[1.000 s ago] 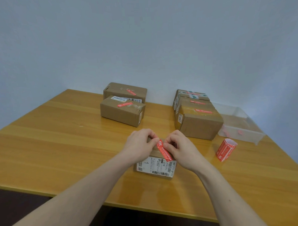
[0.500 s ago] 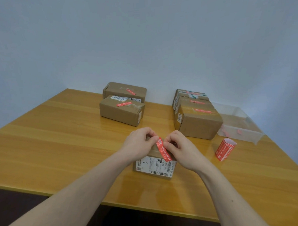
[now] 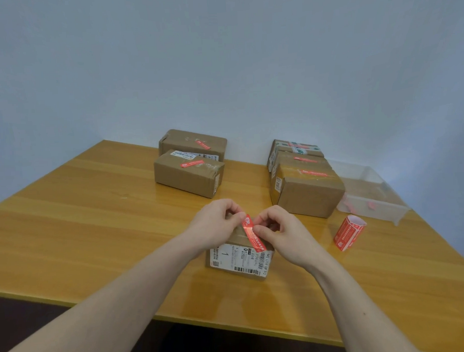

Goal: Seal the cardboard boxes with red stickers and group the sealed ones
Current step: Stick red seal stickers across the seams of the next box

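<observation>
A small cardboard box with a white shipping label lies near the table's front edge. A red sticker runs slantwise over its top. My left hand pinches the sticker's far end with curled fingers. My right hand pinches the sticker from the right side. Both hands hide most of the box's top. Two boxes with red stickers stand together at the back left. Three stickered boxes stand in a row at the back right.
A roll of red stickers lies on the wooden table right of my hands. A clear plastic tray with red scraps sits at the far right, by the wall.
Both hands stay on the red sticker over the front box. The fingers have shifted only slightly along it.
</observation>
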